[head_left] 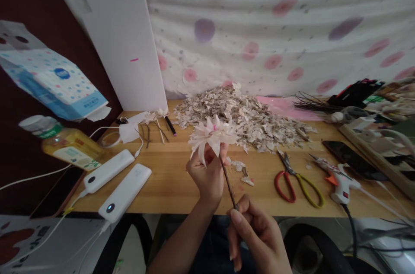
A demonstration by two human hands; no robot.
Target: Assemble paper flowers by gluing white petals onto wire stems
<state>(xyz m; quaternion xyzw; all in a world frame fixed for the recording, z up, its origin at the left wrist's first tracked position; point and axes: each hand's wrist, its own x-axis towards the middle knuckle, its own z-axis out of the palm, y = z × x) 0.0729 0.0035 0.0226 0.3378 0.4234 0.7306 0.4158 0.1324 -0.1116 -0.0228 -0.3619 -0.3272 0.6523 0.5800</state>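
I hold a pale pink paper flower on a thin dark stick above the front of the wooden table. My left hand is closed around the base of the flower head, just under the petals. My right hand pinches the lower end of the stick near the table's front edge. The flower has a small pink centre and faces away from me.
A large heap of paper scraps lies behind the flower. Red and yellow scissors and a white glue gun lie at the right, with a black phone. Two white power banks, a bottle and a white board stand at the left.
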